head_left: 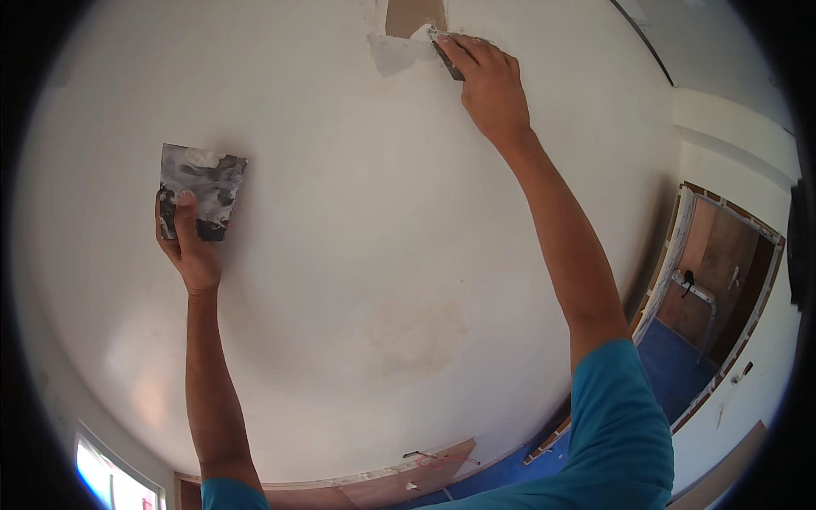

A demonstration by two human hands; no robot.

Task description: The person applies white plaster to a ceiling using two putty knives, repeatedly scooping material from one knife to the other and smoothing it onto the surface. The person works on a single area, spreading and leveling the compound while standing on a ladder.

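My left hand (191, 246) grips a putty knife (212, 183) with a broad, smeared metal blade, the thumb pressed on its face. A lump of white putty (202, 157) sits near the blade's upper edge. Higher up and to the right, my right hand (493, 89) is closed around a second putty knife (449, 61), mostly covered by the fingers. Its edge meets white putty beside a brown patch (415, 17) in the white surface (340, 187). Grey-white filler (395, 55) is spread unevenly just below that patch.
At the right, a doorway (680, 191) with a taped frame shows a wooden door (718, 255) and blue floor (671, 348). A bright window (110, 472) is at lower left. Wooden boards (399, 486) with a reddish cord lie along the bottom.
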